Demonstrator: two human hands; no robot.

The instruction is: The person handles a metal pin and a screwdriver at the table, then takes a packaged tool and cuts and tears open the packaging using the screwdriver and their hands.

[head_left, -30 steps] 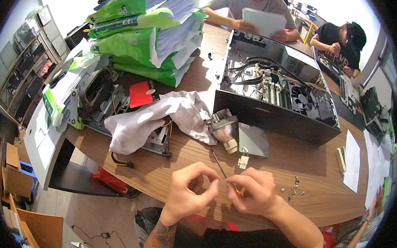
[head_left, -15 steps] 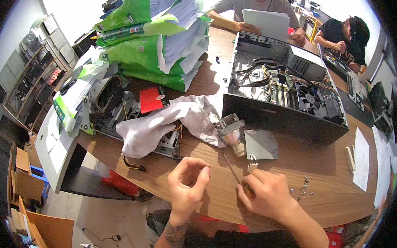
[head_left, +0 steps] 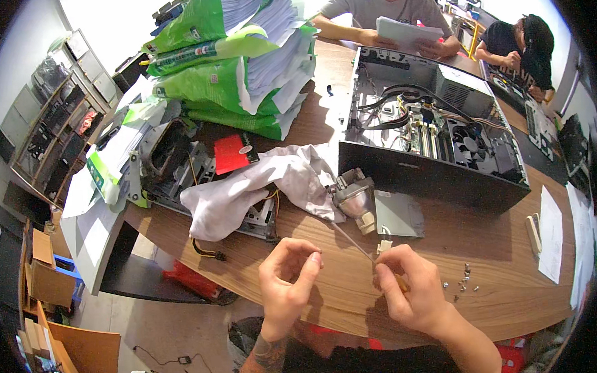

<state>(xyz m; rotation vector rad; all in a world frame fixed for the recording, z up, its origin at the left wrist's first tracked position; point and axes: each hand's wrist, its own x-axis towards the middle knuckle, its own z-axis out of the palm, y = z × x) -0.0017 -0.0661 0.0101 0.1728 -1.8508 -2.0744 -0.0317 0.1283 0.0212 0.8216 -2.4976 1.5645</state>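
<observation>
My right hand [head_left: 413, 287] is closed around the handle of a screwdriver [head_left: 352, 241], its thin metal shaft slanting up and left over the tabletop. My left hand [head_left: 288, 281] is curled with thumb and fingertips together; anything between them is too small to make out. Just beyond my right hand lies a projector lamp [head_left: 359, 209] with a glass reflector. Its pale connector [head_left: 384, 246] rests close to my right fingers. A flat grey plate [head_left: 400, 213] lies beside the lamp. Several small screws [head_left: 462, 284] are scattered right of my right hand.
An open computer case [head_left: 439, 162] stands at the back right. A white cloth [head_left: 245, 196] partly covers metal parts, with a red card [head_left: 233, 154] behind it. Green-wrapped paper stacks [head_left: 212, 83] rise at the far left. Two people sit across the table, one holding papers [head_left: 405, 35].
My right hand has lifted and turned slightly, its grip on the screwdriver loosening a little. My left hand keeps its curled shape. The view has shifted slightly; the person opposite has lowered the papers.
</observation>
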